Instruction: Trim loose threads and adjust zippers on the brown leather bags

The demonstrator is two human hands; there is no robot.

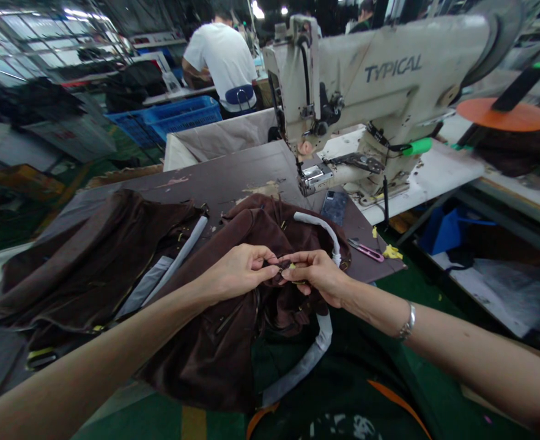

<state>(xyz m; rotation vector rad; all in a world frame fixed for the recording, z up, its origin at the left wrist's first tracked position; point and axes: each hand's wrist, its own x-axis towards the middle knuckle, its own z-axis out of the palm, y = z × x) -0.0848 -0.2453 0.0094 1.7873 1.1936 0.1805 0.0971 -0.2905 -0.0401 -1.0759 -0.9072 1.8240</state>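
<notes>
A dark brown bag point(233, 348) lies across the table edge and hangs toward my lap, its handles wrapped in pale covering point(318, 354). Above it, the fingertips of my left hand point(242, 269) pinch one end of a small dark strap point(274, 266) with metal fittings. Facing it, my right hand point(318, 275) is closed on the strap's other end, thumb against forefinger. The two hands nearly touch. Fingers cover much of the strap, so its exact form is partly hidden. A second brown bag point(109, 256) with a wrapped handle rests to the left.
A sewing machine point(389, 67) stands at the back right. Near the table's right edge lie a phone point(334, 206), pink-handled thread snips point(367, 250) and yellow scraps point(391, 252). Blue crates point(184, 116) and a seated person in white point(224, 61) are farther back.
</notes>
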